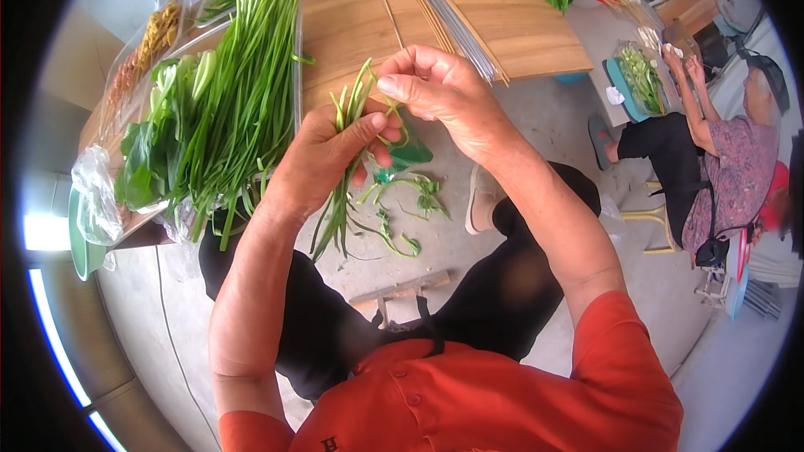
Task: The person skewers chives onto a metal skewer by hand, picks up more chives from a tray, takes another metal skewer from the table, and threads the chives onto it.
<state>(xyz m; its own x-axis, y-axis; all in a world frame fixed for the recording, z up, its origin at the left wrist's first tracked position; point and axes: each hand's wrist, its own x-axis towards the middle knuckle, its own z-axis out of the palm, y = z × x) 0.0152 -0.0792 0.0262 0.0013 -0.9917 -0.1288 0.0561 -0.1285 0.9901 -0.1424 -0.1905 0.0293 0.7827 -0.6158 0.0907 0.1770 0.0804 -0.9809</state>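
My left hand [339,146] is closed around a small bunch of chives [329,222], whose cut ends poke up above the thumb while the long leaves hang down. My right hand [440,92] is beside it, thumb and forefinger pinched together at a green strand by the bunch. Part of that strand is hidden by the fingers. A thin wooden skewer [388,8] ends behind the right hand; whether the hand touches it, I cannot tell. To the left lies a large heap of chives [243,92] in a clear tray, with leafy greens [155,138] next to it.
Metal and bamboo skewers [452,21] lie on the wooden table [536,38]. Leafy scraps [423,192] are below my hands, near a green bag [408,155]. A seated person [729,159] works at the right beside a blue tray [624,88] of greens.
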